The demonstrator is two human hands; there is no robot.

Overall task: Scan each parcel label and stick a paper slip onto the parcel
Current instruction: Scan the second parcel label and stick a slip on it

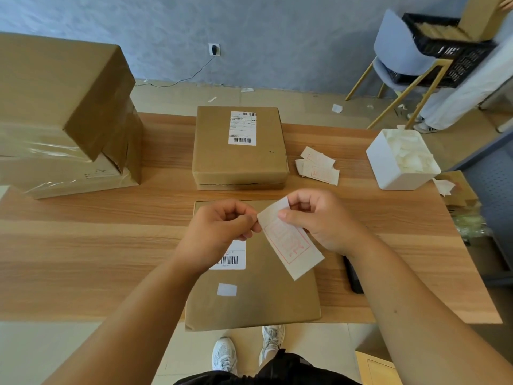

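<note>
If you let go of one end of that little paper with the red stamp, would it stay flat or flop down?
Probably flop. The paper slip looks thin, and both the left hand and the right hand pinch it at its top end while the rest hangs free over the parcel. It likely weighs almost nothing, so a puff of air could move it. It could tear easily.

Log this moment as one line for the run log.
step: peeling slip | hands: left and right pinch paper slip | over: near parcel | slip: not yet stuck
</note>
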